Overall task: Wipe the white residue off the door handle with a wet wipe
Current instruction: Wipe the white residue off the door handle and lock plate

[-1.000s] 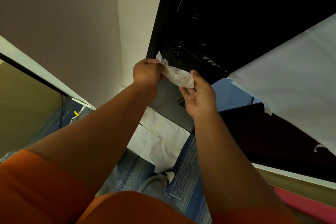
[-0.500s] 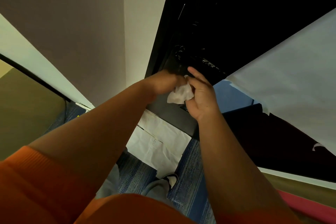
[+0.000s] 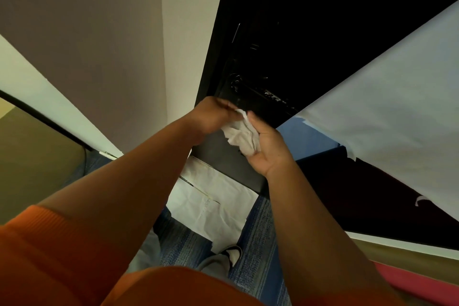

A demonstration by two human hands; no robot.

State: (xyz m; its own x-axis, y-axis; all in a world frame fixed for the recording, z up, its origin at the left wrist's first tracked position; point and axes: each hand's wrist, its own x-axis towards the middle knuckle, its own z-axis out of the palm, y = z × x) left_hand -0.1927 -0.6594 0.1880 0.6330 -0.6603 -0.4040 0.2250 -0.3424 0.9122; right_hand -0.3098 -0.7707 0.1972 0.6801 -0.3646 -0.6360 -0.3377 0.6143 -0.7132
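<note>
Held the crumpled wet wipe (image 3: 242,135) between both hands, pinched at its top by the left hand (image 3: 213,114) and cupped in the curled right hand (image 3: 269,150). Hovered just below the black door handle (image 3: 255,93), apart from it, with white residue (image 3: 273,95) speckled along the lever's far end.

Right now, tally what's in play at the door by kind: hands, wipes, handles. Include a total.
hands: 2 (left hand, right hand)
wet wipe: 1
door handle: 1
Total: 4
</note>
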